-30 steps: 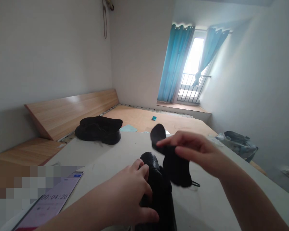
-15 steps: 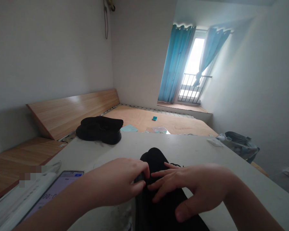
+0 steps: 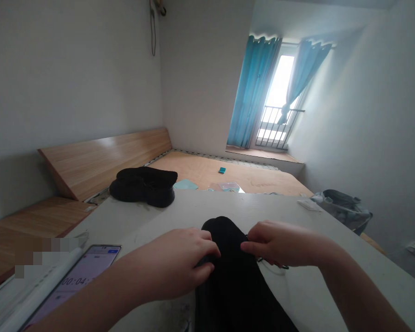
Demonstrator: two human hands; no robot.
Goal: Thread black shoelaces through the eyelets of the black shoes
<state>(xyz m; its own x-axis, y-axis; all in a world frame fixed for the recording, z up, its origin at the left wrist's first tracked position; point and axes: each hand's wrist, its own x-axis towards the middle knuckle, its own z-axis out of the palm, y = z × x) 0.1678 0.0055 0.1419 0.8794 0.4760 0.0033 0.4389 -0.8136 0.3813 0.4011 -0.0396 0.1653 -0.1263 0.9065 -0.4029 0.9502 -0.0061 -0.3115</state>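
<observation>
A black shoe [image 3: 235, 281] lies on the white table in front of me, its toe pointing away. My left hand [image 3: 185, 256] grips the shoe's left side, thumb and fingers closed on its edge. On the right side of the shoe, my right hand [image 3: 273, 242] is closed in a pinch on a dark shoelace [image 3: 285, 266]; an end of it hangs below the fingers. The lacing itself is largely hidden. A second black shoe [image 3: 143, 186] rests on its side at the table's far left.
On the left of the white table [image 3: 318, 230] are a phone [image 3: 78, 276] showing a timer and a white plastic package [image 3: 51, 272]. Beyond the far edge is a bed [image 3: 193, 161] with small packets. A grey bag [image 3: 346, 207] stands past the right edge.
My right hand has lifted from the top of the shoe and moved right, its spread fingers closing on the shoelace. My left hand stays at the shoe's left side.
</observation>
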